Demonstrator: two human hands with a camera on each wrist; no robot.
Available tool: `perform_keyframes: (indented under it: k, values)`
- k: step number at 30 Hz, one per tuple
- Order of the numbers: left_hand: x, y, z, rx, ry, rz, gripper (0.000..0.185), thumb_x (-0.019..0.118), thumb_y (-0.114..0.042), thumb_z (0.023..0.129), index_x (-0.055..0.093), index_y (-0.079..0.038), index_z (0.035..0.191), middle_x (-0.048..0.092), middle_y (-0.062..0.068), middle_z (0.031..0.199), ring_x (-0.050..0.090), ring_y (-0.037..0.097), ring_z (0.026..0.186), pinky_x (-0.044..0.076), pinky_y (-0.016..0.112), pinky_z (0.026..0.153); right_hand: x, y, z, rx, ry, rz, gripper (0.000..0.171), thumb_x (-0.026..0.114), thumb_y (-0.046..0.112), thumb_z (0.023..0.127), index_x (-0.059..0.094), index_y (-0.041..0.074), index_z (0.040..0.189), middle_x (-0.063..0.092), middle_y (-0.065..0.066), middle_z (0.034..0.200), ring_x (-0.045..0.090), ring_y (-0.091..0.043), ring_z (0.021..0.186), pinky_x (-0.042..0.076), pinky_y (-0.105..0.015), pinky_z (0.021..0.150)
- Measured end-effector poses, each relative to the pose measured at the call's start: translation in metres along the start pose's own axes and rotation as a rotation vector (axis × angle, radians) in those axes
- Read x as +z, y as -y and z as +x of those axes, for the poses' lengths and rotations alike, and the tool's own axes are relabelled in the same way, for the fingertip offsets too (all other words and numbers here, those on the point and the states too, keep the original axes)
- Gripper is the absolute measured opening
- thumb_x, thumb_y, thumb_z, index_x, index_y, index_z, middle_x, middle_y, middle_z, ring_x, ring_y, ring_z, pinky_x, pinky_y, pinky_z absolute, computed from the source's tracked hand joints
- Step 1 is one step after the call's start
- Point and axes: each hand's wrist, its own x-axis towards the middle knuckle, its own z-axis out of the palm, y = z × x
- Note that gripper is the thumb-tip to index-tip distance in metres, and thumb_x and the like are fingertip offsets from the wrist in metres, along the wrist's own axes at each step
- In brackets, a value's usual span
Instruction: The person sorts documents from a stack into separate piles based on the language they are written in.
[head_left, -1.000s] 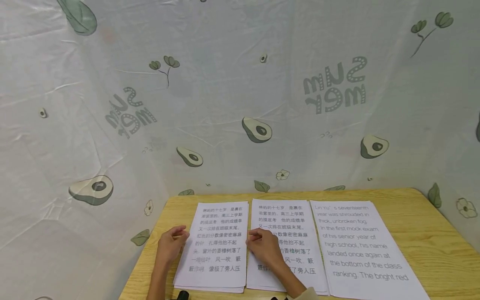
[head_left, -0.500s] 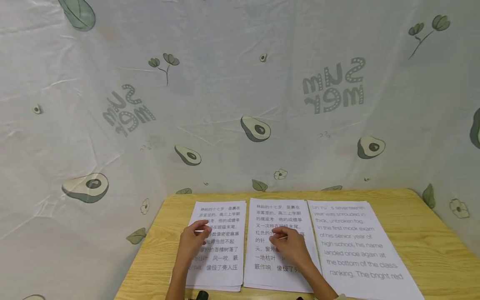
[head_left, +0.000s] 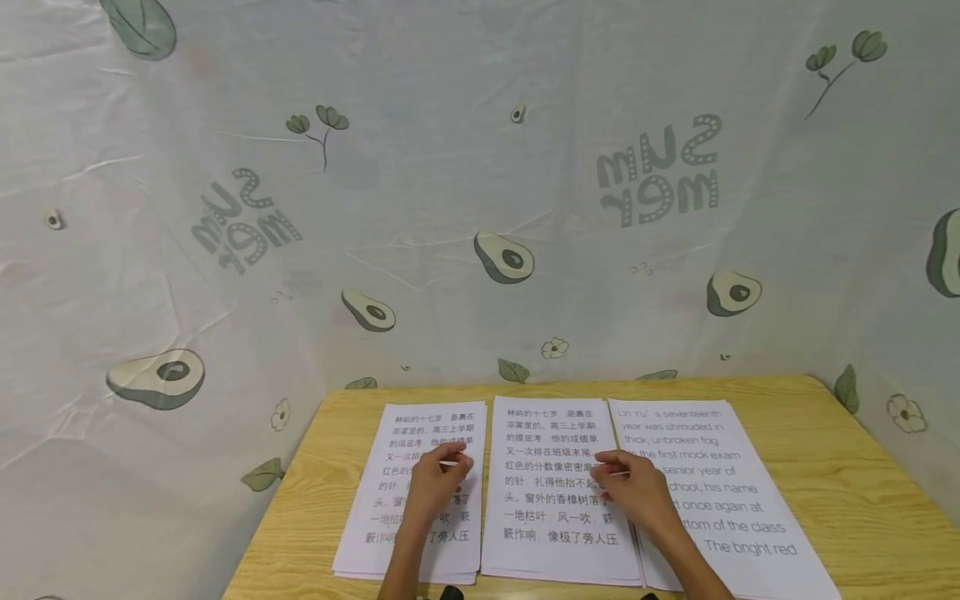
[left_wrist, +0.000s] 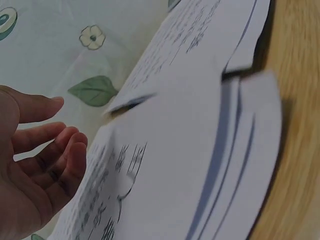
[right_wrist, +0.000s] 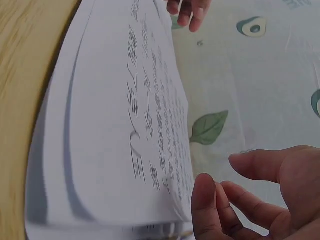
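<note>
On the wooden desk (head_left: pixel 810 433), seen from the head view, three stacks of printed sheets lie side by side, and the middle stack (head_left: pixel 558 492) serves as landmark. Left of it, the left hand (head_left: pixel 435 492) rests over the left stack (head_left: pixel 420 492), fingers loosely curled, gripping nothing. Right of it, the right hand (head_left: pixel 637 492) lies across the seam with the English stack (head_left: pixel 720 492), fingers relaxed and pinching nothing. Behind the stacks hangs an avocado-print cloth (head_left: pixel 480 208).

From the left wrist view, the left hand (left_wrist: pixel 35 170) hovers spread beside stacked paper edges (left_wrist: pixel 235 150), apart from them.

From the right wrist view, the right hand (right_wrist: pixel 250 200) is loosely spread just beside a bowed sheet (right_wrist: pixel 125 125). Judging by this, squaring the piles goes best with flat palms nudging the edges evenly, so no top sheet buckles
</note>
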Motion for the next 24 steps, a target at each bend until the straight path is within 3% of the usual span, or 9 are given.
perform_keyframes:
  k: [5,13,24]
  values:
    - [0.014,-0.005,0.001,0.011,0.018,0.000,0.035,0.076,-0.015,0.098,0.074,-0.003,0.130,0.074,0.007,0.105,0.067,0.015,0.079,0.059,0.025,0.063,-0.014,-0.006,0.002,0.009,-0.004,-0.025,0.040,0.073,0.017,0.099,0.070,-0.005,0.132,0.074,-0.013,0.107,0.076,-0.017,0.082,0.062,-0.025,0.068]
    - [0.027,-0.005,0.000,0.011,0.025,0.053,0.035,0.076,-0.019,0.098,0.075,-0.005,0.130,0.073,0.004,0.104,0.065,0.013,0.079,0.055,0.021,0.063,-0.021,-0.008,0.001,0.043,0.012,-0.122,0.043,0.073,0.021,0.099,0.071,-0.003,0.133,0.076,-0.008,0.106,0.071,-0.013,0.076,0.050,-0.025,0.070]
    - [0.034,-0.001,0.000,0.039,0.037,0.133,0.036,0.078,-0.020,0.096,0.075,-0.002,0.127,0.071,0.002,0.101,0.060,0.012,0.083,0.051,0.020,0.065,-0.022,-0.014,0.004,0.037,0.019,-0.173,0.042,0.074,0.021,0.097,0.072,-0.006,0.129,0.076,-0.007,0.101,0.070,-0.012,0.072,0.049,-0.026,0.069]
